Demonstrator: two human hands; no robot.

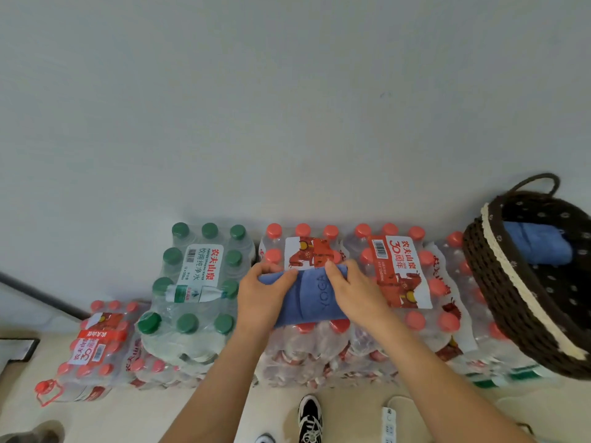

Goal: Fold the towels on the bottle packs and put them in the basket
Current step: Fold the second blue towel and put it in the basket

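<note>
A blue towel [309, 298] with "YOGA" embossed on it lies folded small on a red-capped bottle pack [307, 343] in the middle. My left hand [263, 295] grips its left end, fingers curled over the far edge. My right hand [355, 292] holds its right end, thumb on top. A dark woven basket [511, 302] with a cream rim band stands tilted on the packs at the right. Inside it lies another blue towel [537, 247], folded.
A green-capped bottle pack [198, 282] stands left of the towel, with a loose bottle lying on it. More red-capped packs [399, 276] fill the row along the white wall. A lower pack [96, 346] sits at far left. My shoe [309, 417] and a power strip [388, 423] are on the floor.
</note>
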